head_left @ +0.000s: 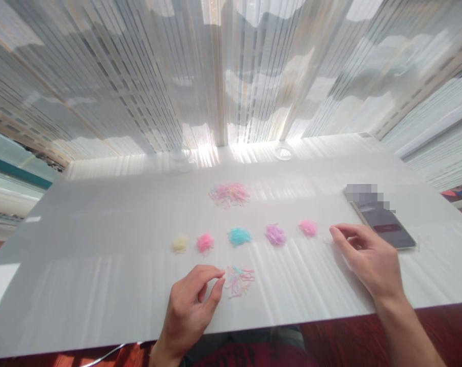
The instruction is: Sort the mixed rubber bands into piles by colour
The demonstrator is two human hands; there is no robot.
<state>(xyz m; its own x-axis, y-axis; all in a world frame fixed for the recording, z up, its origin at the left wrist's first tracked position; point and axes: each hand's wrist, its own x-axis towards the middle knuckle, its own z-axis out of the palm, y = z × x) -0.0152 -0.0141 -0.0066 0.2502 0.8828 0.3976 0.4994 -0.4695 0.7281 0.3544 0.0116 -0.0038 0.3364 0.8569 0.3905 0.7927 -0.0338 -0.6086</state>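
My left hand (194, 300) is at the left edge of a small mixed pile of thin pastel rubber bands (240, 280), its thumb and index fingertips pinched close together. Whatever lies between those tips is too small to make out. My right hand (368, 255) rests over the table's right part, fingers curled and thumb pressed to the index finger; its grip is hidden. Faint pale bands may lie just left of its fingertips. Sorted piles form a row: yellow (179, 244), coral pink (205, 243), turquoise (239, 236), purple (275, 234) and light pink (307, 228).
A larger mixed pile of bands (229, 194) lies behind the row. Beside my right hand is a phone (387, 224). Two clear round items, a left one (182, 155) and a right one (283, 153), stand near the striped curtain (223, 76). The white table's (101, 285) front edge is close to me.
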